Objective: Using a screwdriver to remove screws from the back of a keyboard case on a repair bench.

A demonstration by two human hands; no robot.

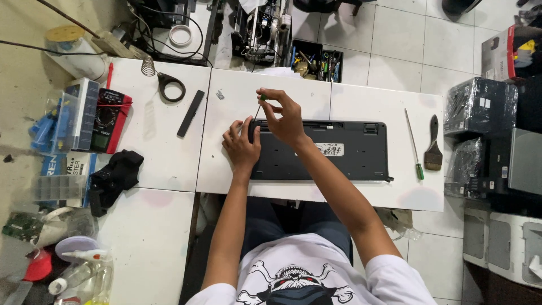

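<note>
The left hand (241, 146) rests flat, fingers released, on the left end of the upturned black keyboard (333, 151) on the white table (169, 152). Just right, the right hand's (285, 116) grip pinches a small screwdriver (258, 107), its tip down beside the left fingers.

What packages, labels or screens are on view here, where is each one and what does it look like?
Label: pale rectangular sticker on the black keyboard's underside, just right of the right hand.
Box: far right on the floor, cardboard with red edging.
Multimeter: left table, red casing, small greyish screen.
Blue-and-white package: left edge, flat.
</note>
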